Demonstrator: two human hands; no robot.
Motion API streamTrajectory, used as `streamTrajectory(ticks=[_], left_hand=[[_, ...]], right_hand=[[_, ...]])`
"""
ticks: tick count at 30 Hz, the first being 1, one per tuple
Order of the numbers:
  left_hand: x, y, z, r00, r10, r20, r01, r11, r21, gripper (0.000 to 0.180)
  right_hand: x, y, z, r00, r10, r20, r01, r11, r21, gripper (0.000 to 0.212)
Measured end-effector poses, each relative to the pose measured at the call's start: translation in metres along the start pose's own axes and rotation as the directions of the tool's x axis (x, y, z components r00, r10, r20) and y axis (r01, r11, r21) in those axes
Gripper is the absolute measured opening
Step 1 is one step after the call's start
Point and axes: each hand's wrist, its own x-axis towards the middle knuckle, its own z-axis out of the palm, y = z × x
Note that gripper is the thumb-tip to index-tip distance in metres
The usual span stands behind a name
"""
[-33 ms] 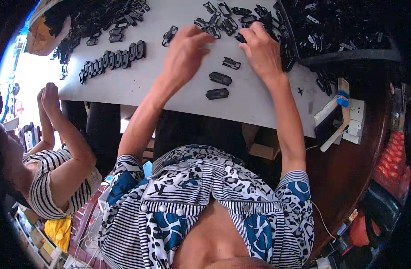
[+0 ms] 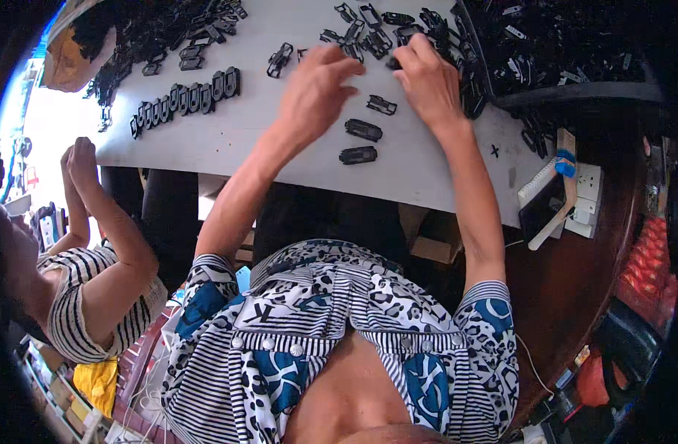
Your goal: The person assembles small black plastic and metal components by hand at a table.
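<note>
My left hand (image 2: 320, 92) hovers above the grey-white table, fingers loosely bent and apart, with nothing visible in them. Just beyond it lie several black plastic casings (image 2: 376, 43). My right hand (image 2: 430, 81) is at the right edge of that cluster. Its thumb and forefinger close on a small dark casing (image 2: 392, 64), mostly hidden by the fingers. Between my hands and nearer to me, one open-framed casing (image 2: 382, 104) and two fuller casings (image 2: 363, 129) lie in a loose column. Another open-framed casing (image 2: 280, 60) rests left of my left hand.
Casings stand in a slanting row (image 2: 183, 98) at the left, before a dark heap (image 2: 169, 33). A black bin (image 2: 576, 92) of parts stands at the far right. A blue-taped tool (image 2: 566, 166) lies by a power strip (image 2: 587, 194). A co-worker (image 2: 106, 296) sits at left.
My left hand has shifted slightly right and toward me, uncovering more of the casing on its left. My right hand has barely moved.
</note>
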Motion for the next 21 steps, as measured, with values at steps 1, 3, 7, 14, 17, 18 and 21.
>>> streamTrajectory(ticks=[1,3,7,14,17,18,21], left_hand=[[0.003,0.006,0.006,1.0,0.0,-0.001,0.0,1.0,-0.001,0.031],[0.008,0.014,0.013,0.984,0.094,0.151,-0.092,0.996,-0.021,0.03],[0.01,0.002,0.023,0.969,0.108,0.223,-0.094,0.993,-0.069,0.028],[0.018,0.016,0.016,0.956,-0.226,0.186,0.28,0.889,-0.362,0.025],[0.024,0.012,0.015,0.904,-0.282,0.323,0.408,0.34,-0.847,0.02],[0.025,0.011,0.014,0.904,-0.284,0.321,0.408,0.341,-0.847,0.02],[0.024,0.007,0.013,0.895,-0.321,0.308,0.425,0.412,-0.806,0.021]], right_hand=[[0.002,0.003,0.005,1.0,-0.025,0.013,0.025,0.999,-0.045,0.018],[0.005,0.006,0.008,0.998,-0.051,0.029,0.053,0.995,-0.088,0.02],[0.001,0.004,-0.003,0.959,0.282,0.024,-0.264,0.861,0.434,0.02],[-0.02,-0.011,-0.014,0.919,0.324,0.224,-0.294,0.187,0.937,0.028],[-0.014,-0.021,-0.011,0.931,0.305,0.2,-0.274,0.222,0.936,0.032],[-0.013,-0.021,-0.012,0.932,0.303,0.2,-0.273,0.221,0.936,0.032],[-0.011,-0.019,-0.016,0.99,0.062,-0.124,0.012,0.852,0.523,0.038]])
